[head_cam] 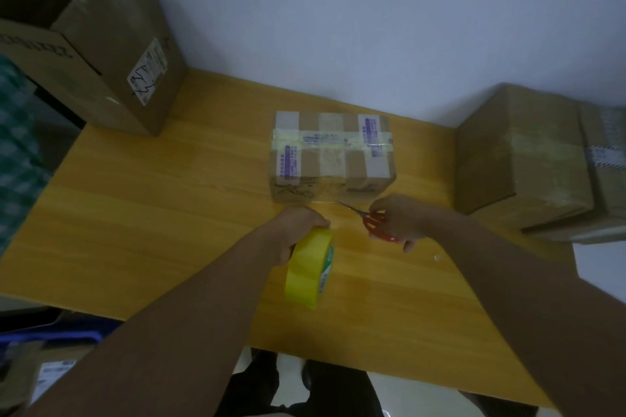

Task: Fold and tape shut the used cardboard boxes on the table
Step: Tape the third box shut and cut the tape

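Cardboard box point(332, 159), small with its flaps folded shut and crossed with tape, is set near the middle of the wooden surface point(169, 196). A yellow tape roll point(310, 267) is gripped by the left hand point(298, 230) just in front of it. Red-handled scissors point(372, 222) are held in the right hand point(399, 217), blades pointed at the box's near bottom edge. The strand itself is barely made out. For a clean cut, it should probably be kept taut by the roll, snipped close to the box, and the loose end pressed flat.
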